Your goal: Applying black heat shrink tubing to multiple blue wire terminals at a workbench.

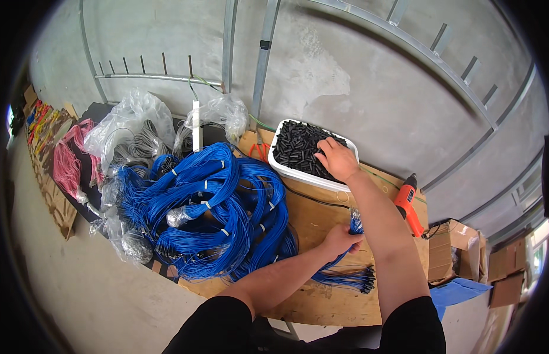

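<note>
The step in hand is judged to be the picking of small parts for a blue wire bundle (356,223), which is located right of centre in the frame, above the tabletop (316,221). The bundle is gripped by the left hand (340,241); its fingers are closed around it, with the pale tips pointed upward. The right hand (340,160) is lowered onto the black tubular pieces (298,141), its fingers partly curled (whether a piece is grasped cannot be told). The next move is judged to call for one piece to be pinched singly and for the wire tips to be kept steady.

Containers: a white tub (295,172), upper centre, is found well filled with the black pieces, piled loosely. Grey wire is seen in and around clear plastic bags (133,121) at upper left. An open cardboard box (440,253) is noted at lower right; its contents cannot be made out. Tied blue coils (221,171) are heaped left of centre, and an orange heat gun (408,206) is laid right of the tub.
</note>
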A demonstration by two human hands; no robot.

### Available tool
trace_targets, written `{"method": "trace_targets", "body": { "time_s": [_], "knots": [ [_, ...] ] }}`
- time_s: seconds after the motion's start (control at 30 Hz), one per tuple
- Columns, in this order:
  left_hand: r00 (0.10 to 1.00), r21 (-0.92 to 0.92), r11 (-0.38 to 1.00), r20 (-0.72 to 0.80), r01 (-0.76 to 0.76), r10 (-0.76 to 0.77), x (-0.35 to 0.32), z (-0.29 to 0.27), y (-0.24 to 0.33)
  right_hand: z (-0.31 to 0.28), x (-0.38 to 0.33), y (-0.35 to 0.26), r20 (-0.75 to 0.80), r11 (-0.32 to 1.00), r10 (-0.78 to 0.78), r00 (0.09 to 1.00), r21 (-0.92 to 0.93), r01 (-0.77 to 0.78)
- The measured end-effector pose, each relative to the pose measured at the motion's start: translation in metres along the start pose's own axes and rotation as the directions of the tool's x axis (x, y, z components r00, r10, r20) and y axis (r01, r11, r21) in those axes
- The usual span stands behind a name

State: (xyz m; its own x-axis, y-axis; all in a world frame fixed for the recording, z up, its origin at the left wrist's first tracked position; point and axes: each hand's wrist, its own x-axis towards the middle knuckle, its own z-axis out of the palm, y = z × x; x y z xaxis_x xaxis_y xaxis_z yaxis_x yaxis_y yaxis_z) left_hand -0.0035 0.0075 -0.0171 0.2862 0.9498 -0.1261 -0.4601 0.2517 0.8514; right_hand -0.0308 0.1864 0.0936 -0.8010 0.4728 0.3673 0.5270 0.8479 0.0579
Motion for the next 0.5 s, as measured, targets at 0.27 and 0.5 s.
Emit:
{"method": "trace_targets", "body": {
  "time_s": [0.27, 0.5],
  "knots": [
    [1.0, 0.025, 1.0, 0.007, -0.015, 0.015, -0.002, 0.002, 0.004, -0.002, 0.009, 0.009, -0.054, 0.941, 0.236, 0.97, 0.263, -0.214],
    [1.0, 0.016, 1.0, 0.014, -0.02, 0.019, -0.002, -0.001, 0.002, -0.007, 0.017, 0.007, -0.127, 0.931, 0.266, 0.955, 0.29, -0.221]
  ]
}}
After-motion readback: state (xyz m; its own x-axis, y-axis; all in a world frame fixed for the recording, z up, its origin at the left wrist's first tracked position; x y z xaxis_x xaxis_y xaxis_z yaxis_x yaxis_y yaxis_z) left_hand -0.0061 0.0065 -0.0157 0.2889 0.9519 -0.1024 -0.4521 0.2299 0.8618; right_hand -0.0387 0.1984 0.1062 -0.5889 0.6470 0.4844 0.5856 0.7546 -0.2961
